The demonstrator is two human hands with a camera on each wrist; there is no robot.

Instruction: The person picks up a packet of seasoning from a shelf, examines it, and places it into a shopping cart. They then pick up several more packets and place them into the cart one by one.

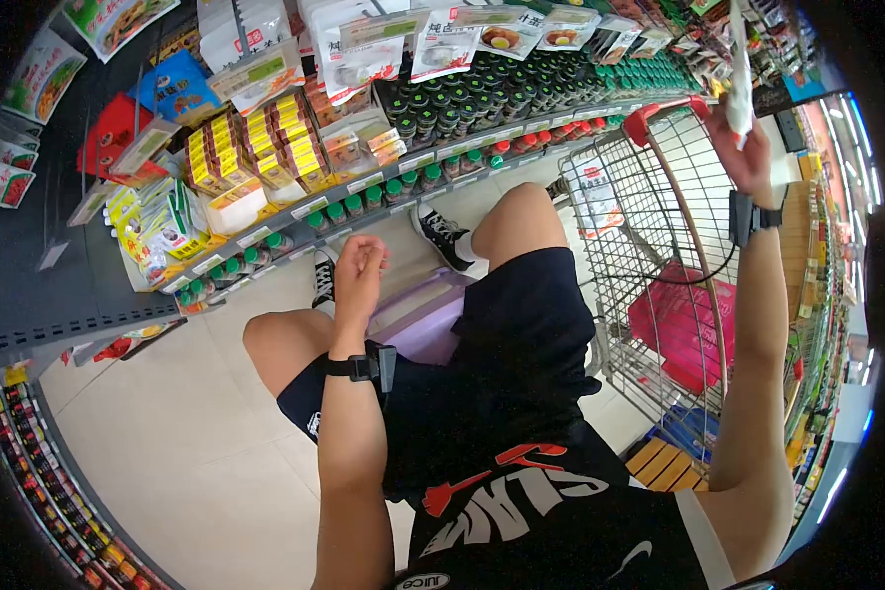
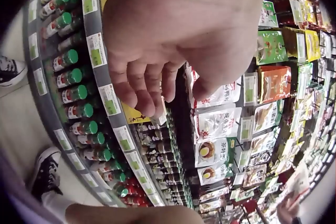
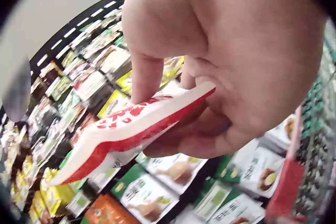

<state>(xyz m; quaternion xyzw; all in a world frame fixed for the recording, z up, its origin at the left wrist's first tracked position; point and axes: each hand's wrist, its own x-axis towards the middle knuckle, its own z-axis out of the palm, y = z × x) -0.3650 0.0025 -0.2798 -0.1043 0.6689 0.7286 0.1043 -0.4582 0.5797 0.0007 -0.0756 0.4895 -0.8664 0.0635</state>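
Thumb and fingers of my right hand (image 3: 226, 61) pinch a flat white packet with red print and a red edge (image 3: 136, 124). In the head view that white packet (image 1: 740, 74) stands nearly edge-on above the cart's far end. My left hand (image 1: 361, 275) is held over the floor in front of my knees, holding nothing. Its fingers hang loosely curled in the left wrist view, where the left hand (image 2: 173, 40) overlaps the shelf edge and the hanging white pouches (image 2: 218, 121).
A wire shopping cart (image 1: 649, 187) stands at my right, with a white pouch (image 1: 592, 197) and a pink bag (image 1: 683, 315) in it. Shelves ahead hold green-capped jars (image 1: 336, 211), dark-lidded jars (image 1: 452, 103) and yellow boxes (image 1: 216, 152). A lilac stool-like object (image 1: 423, 315) is between my legs.
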